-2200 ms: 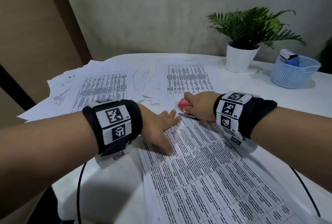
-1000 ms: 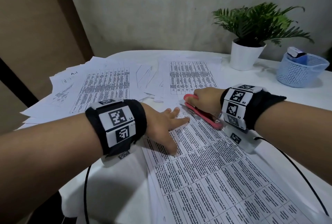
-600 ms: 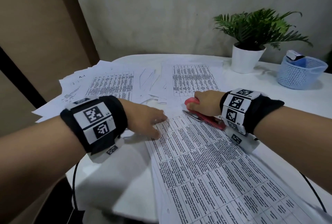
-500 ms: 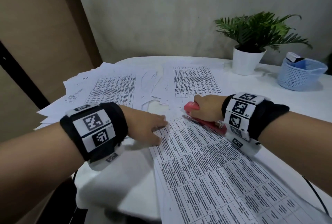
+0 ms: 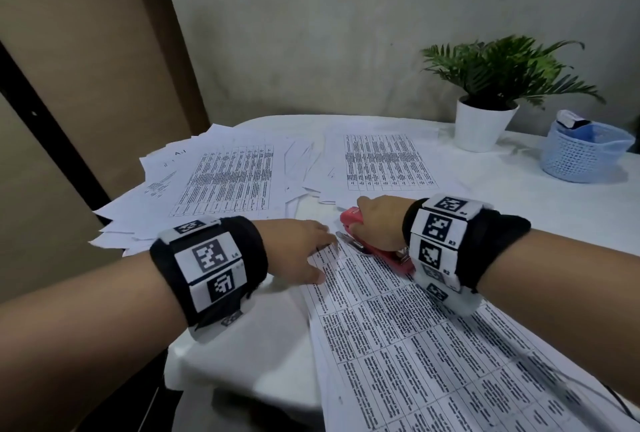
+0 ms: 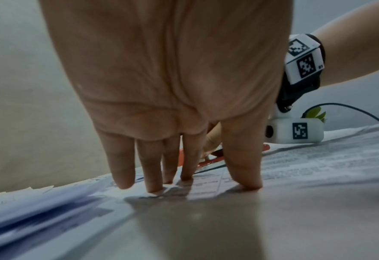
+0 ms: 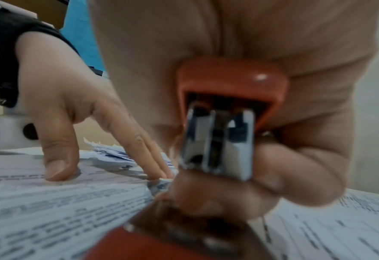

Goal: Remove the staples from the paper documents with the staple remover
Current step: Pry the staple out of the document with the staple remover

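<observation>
A: The left hand point(image 5: 304, 251) lies flat with straight fingers, pressing the top corner of the printed document point(image 5: 433, 345). The right hand point(image 5: 379, 224) is curled around the red staple remover point(image 5: 351, 218), held at that same corner, near the middle of the bench point(image 5: 554, 203).

B: Risk?

A: I'd guess tearing, if the tool is levered too sharply or the pressing fingers slip. The staple itself is hidden.

B: Orientation?

A: The tool's long axis runs from about 4 o'clock to 10 o'clock, its nose towards 10. The page's length runs from 11 to 5.

Staple — hidden; remover point(image 7: 217, 140) blurred
</observation>
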### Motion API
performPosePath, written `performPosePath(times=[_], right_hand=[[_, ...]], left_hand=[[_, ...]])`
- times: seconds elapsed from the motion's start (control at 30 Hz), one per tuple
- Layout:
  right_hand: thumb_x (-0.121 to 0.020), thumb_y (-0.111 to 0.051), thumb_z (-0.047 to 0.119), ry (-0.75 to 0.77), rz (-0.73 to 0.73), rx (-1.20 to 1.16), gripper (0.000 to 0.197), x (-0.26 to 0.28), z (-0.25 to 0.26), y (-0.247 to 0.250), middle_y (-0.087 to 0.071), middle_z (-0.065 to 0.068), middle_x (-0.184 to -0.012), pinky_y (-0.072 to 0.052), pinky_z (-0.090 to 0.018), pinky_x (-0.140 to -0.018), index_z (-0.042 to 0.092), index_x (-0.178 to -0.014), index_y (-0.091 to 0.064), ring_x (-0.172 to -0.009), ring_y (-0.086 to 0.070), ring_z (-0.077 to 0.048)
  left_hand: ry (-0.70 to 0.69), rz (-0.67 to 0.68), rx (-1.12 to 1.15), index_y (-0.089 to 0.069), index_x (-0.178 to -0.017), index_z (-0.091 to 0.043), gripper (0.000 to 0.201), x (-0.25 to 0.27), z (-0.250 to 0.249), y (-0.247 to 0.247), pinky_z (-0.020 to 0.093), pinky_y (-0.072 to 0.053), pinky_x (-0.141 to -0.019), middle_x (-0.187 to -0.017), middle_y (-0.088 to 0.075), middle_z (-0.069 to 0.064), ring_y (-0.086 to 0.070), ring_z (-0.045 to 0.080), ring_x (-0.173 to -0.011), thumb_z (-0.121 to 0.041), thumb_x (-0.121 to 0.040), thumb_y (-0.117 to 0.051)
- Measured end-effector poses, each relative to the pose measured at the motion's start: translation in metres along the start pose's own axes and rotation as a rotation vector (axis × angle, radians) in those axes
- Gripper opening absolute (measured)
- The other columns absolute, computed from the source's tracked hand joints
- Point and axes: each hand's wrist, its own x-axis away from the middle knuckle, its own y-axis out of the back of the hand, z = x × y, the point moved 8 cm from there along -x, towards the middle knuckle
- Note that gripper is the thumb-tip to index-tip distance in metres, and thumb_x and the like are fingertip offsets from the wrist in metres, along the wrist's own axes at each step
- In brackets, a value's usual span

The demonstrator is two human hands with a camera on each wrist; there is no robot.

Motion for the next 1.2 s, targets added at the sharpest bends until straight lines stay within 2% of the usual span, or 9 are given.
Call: performPosePath(times=[0.1,0.3,0.43,0.5,0.57,0.63,0.77,1.0,1.2], right_hand=[[-0.103,-0.028,0.026,0.018,0.004,0.055,0.04,0.005,0.009,0.001,-0.042,-0.013,-0.136,-0.039,-0.033,-0.094,0.006,-0.138,-0.031,-0.123,-0.046,-0.027],[-0.102,-0.03,0.021,0.017,-0.011,0.082,0.037,-0.001,0.018,-0.001,-0.043,-0.013,-0.133,-0.041,-0.033,-0.093,0.003,-0.135,-0.034,-0.12,-0.048,-0.027],[-0.1,-0.036,0.028,0.017,-0.025,-0.042,0.036,-0.011,0.006,-0.001,-0.055,-0.012,-0.12,-0.038,-0.03,-0.076,0.009,-0.13,-0.032,-0.095,-0.052,-0.025],[-0.099,-0.038,0.032,0.039,-0.044,-0.061,0.033,-0.017,0.0,0.001,-0.059,-0.011,-0.114,-0.039,-0.03,-0.074,0.013,-0.126,-0.034,-0.086,-0.05,-0.023],[-0.098,-0.04,0.033,0.054,-0.052,-0.051,0.032,-0.02,-0.001,0.002,-0.06,-0.01,-0.111,-0.039,-0.03,-0.074,0.015,-0.124,-0.036,-0.084,-0.05,-0.023],[-0.099,-0.039,0.036,0.052,-0.052,-0.039,0.034,-0.023,0.0,0.002,-0.06,-0.011,-0.111,-0.039,-0.03,-0.074,0.014,-0.125,-0.036,-0.086,-0.051,-0.024],[-0.1,-0.035,0.035,0.005,-0.055,-0.066,0.041,-0.026,0.003,-0.002,-0.056,-0.014,-0.121,-0.036,-0.03,-0.076,0.008,-0.13,-0.033,-0.107,-0.055,-0.029],[-0.101,-0.036,0.02,0.018,-0.05,0.153,0.034,-0.025,0.016,-0.006,-0.044,-0.015,-0.126,-0.037,-0.031,-0.072,0.003,-0.13,-0.038,-0.11,-0.054,-0.028],[-0.101,-0.036,0.02,0.016,-0.063,0.101,0.032,-0.026,0.015,-0.002,-0.047,-0.014,-0.124,-0.037,-0.029,-0.075,0.003,-0.128,-0.04,-0.11,-0.054,-0.028]], left_hand=[[-0.009,0.033,-0.021,-0.033,-0.145,-0.02,0.062,-0.002,0.0,0.0,0.039,-0.038,-0.107,-0.155,-0.025,0.002,-0.042,0.024,-0.131,-0.041,-0.091,-0.055],[0.015,0.047,-0.048,-0.042,-0.138,-0.02,0.056,-0.006,0.004,-0.002,0.042,-0.043,-0.101,-0.139,-0.048,0.002,-0.051,0.023,-0.121,-0.043,-0.089,-0.056],[0.016,0.079,-0.061,-0.024,-0.149,-0.023,0.066,-0.005,0.002,-0.003,0.037,-0.035,-0.109,-0.153,-0.032,0.001,-0.043,0.022,-0.131,-0.043,-0.092,-0.052],[0.003,0.08,-0.068,-0.018,-0.151,-0.022,0.069,-0.004,0.001,-0.001,0.032,-0.032,-0.11,-0.158,-0.021,-0.002,-0.038,0.02,-0.135,-0.043,-0.094,-0.05],[-0.001,0.079,-0.06,-0.017,-0.151,-0.023,0.069,-0.004,0.0,-0.001,0.032,-0.034,-0.108,-0.157,-0.024,-0.002,-0.041,0.02,-0.132,-0.044,-0.094,-0.05],[0.003,0.088,-0.052,-0.02,-0.15,-0.023,0.068,-0.003,0.001,-0.002,0.036,-0.039,-0.105,-0.152,-0.034,0.001,-0.048,0.021,-0.124,-0.044,-0.093,-0.05],[0.011,0.097,-0.048,-0.026,-0.147,-0.021,0.062,-0.004,0.003,-0.005,0.04,-0.043,-0.101,-0.142,-0.046,0.005,-0.053,0.023,-0.117,-0.043,-0.093,-0.05],[0.009,0.113,-0.074,-0.026,-0.146,-0.022,0.06,-0.005,0.003,-0.009,0.041,-0.043,-0.1,-0.143,-0.044,0.005,-0.054,0.025,-0.115,-0.041,-0.094,-0.049],[0.017,0.115,-0.073,-0.026,-0.146,-0.022,0.06,-0.004,0.004,-0.009,0.042,-0.042,-0.101,-0.146,-0.04,0.004,-0.052,0.025,-0.119,-0.041,-0.094,-0.048]])
